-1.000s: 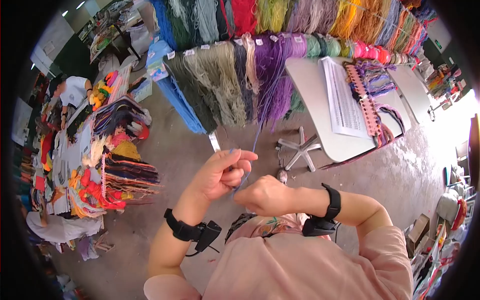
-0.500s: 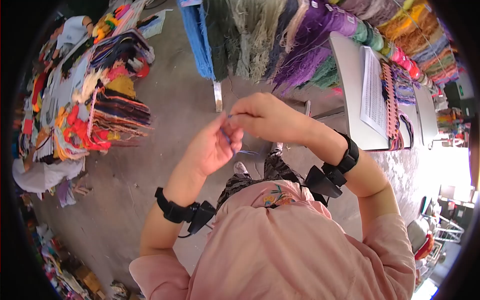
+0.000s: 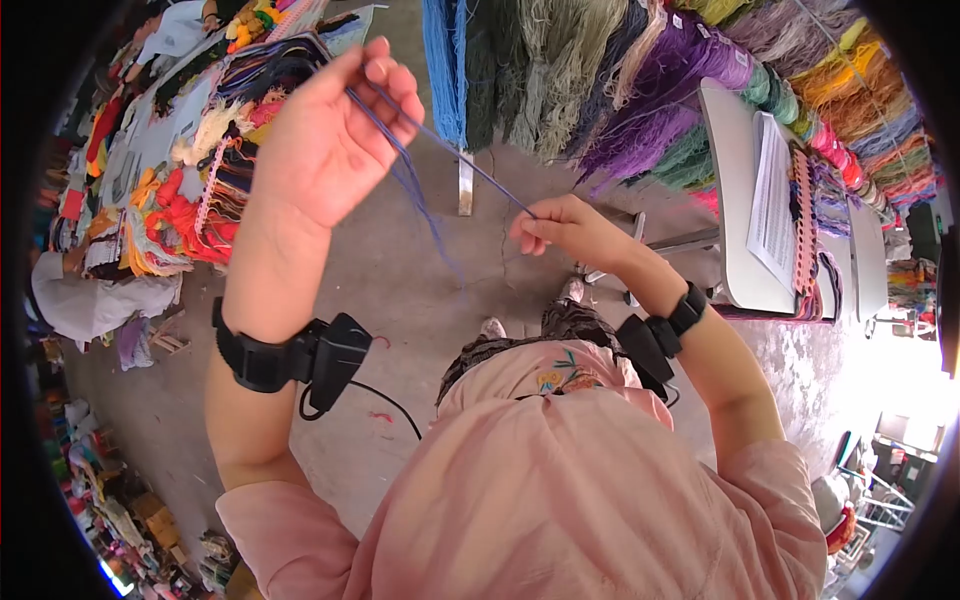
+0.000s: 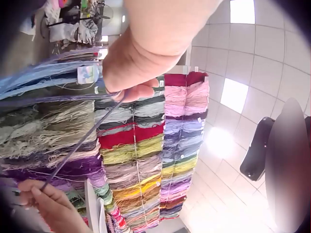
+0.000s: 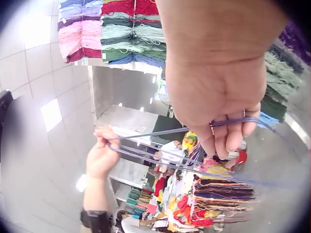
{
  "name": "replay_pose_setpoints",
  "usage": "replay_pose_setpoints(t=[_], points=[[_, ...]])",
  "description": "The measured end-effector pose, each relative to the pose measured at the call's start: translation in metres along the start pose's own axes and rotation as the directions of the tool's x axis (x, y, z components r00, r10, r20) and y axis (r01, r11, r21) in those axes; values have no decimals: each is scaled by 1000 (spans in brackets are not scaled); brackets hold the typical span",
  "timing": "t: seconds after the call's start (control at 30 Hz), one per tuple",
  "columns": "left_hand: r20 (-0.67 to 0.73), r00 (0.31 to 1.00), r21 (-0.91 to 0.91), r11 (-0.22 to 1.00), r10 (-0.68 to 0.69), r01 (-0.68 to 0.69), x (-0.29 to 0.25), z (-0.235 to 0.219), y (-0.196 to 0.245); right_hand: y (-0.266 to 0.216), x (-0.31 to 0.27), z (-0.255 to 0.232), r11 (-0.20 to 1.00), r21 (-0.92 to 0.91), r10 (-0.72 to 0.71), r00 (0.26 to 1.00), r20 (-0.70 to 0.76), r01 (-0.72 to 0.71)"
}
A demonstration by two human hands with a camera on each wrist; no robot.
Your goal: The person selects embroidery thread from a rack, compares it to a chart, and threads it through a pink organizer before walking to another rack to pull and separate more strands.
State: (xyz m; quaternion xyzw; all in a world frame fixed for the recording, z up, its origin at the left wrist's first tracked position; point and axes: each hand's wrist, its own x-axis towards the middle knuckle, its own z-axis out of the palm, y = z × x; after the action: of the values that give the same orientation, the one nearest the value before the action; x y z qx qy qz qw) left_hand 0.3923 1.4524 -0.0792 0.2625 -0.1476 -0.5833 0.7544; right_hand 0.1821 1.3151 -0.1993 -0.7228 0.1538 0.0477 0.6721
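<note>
Several blue-purple yarn strands (image 3: pixel 478 172) run taut between the two hands. The left hand (image 3: pixel 335 145), raised at the upper left with its palm facing up, has the yarn caught between its thumb and curled fingers. Loose strand ends hang from it toward the floor. Lower and to the right, the right hand (image 3: pixel 578 232) pinches the other end of the taut length. In the right wrist view the yarn (image 5: pixel 155 132) passes across that hand's curled fingers (image 5: pixel 221 141), and a tail trails off beyond them.
Hanks of coloured yarn (image 3: pixel 560 80) hang on a rack ahead. To the right stands a white table (image 3: pixel 730 200) with a printed sheet (image 3: pixel 768 195) and a pink strip holding threads (image 3: pixel 803 225). Another table at left bears heaped yarn (image 3: pixel 170 200), with people beside it.
The hands were close together and have drawn apart, the left rising up and left, the right shifting right and slightly down. The yarn now stretches between them. The head view has turned left.
</note>
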Motion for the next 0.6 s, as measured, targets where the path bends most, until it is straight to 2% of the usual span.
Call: replay_pose_setpoints(t=[0.07, 0.2, 0.23, 0.3, 0.37, 0.47, 0.53, 0.6], points=[[-52, 998, 97, 994, 44, -39, -1, 15, 11, 11, 12, 0, 999, -8, -51, 998, -25, 51], [152, 988, 165, 986, 13, -38, -4, 42, 35, 21, 25, 2, 998, -52, -49, 998, -40, 47], [-112, 971, 225, 957, 209, -180, -6, 60, 30, 23, 27, 4, 997, -62, -43, 998, -54, 39], [-214, 857, 278, 870, 469, -407, -11, 103, 7, 33, 34, 5, 995, -94, -42, 997, -70, 36], [-46, 878, 344, 833, 476, -433, -12, 95, 25, 44, 43, 3, 990, -133, -56, 996, -76, 46], [35, 917, 412, 831, 396, -375, -5, 109, 45, 51, 46, 3, 990, -135, -43, 994, -96, 30], [151, 878, 408, 781, 454, -473, -7, 117, 37, 59, 51, 4, 996, -86, -42, 996, -81, 35], [133, 847, 397, 755, 515, -521, 1, 125, 40, 73, 55, 7, 997, -63, -41, 996, -75, 37]])
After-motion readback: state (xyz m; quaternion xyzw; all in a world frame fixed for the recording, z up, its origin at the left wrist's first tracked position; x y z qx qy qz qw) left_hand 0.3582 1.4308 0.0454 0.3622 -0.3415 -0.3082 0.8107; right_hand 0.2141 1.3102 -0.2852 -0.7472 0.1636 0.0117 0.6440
